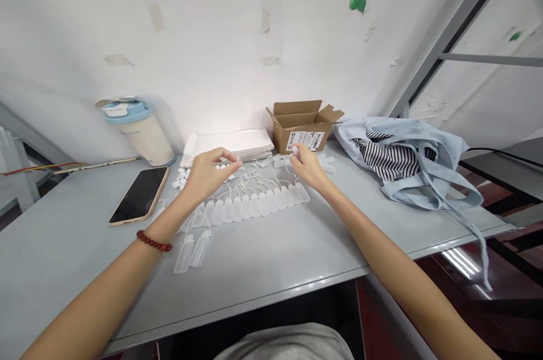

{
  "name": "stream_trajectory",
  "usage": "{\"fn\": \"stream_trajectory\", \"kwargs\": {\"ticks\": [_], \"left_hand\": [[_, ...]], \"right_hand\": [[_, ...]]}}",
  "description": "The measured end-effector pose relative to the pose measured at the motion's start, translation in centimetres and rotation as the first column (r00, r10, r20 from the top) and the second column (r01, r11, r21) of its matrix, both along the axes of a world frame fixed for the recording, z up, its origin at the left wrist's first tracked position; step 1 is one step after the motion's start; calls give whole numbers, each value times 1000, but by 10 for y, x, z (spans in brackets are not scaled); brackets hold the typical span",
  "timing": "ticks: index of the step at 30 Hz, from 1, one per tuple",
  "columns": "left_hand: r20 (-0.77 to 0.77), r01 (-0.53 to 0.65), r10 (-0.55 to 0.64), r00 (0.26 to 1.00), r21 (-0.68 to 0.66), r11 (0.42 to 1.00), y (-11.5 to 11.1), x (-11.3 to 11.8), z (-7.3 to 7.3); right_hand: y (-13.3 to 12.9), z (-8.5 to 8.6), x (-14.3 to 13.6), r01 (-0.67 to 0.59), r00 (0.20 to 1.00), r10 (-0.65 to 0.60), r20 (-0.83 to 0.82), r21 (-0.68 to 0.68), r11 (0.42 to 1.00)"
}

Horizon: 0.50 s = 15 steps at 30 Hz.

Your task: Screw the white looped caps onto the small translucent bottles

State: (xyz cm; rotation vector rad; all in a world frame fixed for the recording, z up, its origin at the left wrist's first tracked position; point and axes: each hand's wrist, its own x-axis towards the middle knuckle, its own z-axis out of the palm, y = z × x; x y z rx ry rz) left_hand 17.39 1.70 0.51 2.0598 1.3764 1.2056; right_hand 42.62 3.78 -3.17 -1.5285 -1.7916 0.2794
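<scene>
My left hand (212, 172) is raised over the table, thumb and forefinger pinching a tiny white piece (240, 160), perhaps a small cap. My right hand (308, 165) is closed on a small white plastic cap (294, 150); a thin white tube appears to hang below it. Under and between the hands lies a row of small translucent plastic bottles (250, 207), side by side, thin white tubes curling from their tops. Two more bottles (201, 248) lie apart at the row's left front. A heap of loose white caps (181, 179) sits by my left wrist, partly hidden.
Behind the hands are a stack of white paper-like sheets (237, 142) and an open cardboard box (307, 131). A phone (139, 195) and a leaning tumbler (144, 133) are at left. A light-blue cloth bag (407, 150) lies right, its strap hanging over the table edge.
</scene>
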Motion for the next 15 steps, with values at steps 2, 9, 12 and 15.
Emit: {"fn": "stream_trajectory", "kwargs": {"ticks": [2,9,12,15], "left_hand": [[51,6,-5,999,-19,1000,-11,-2,0],[124,141,-133,983,-55,989,-39,7,1],[140,184,-175,975,-54,981,-47,16,0],[136,196,-188,973,-49,979,-51,21,-2]], "right_hand": [[-9,2,-8,-155,987,156,-50,13,988],[-50,0,-37,-535,839,544,-24,154,831],[-58,-4,-42,-576,812,582,42,209,790],[-60,-10,-45,-574,812,580,68,277,771]]}}
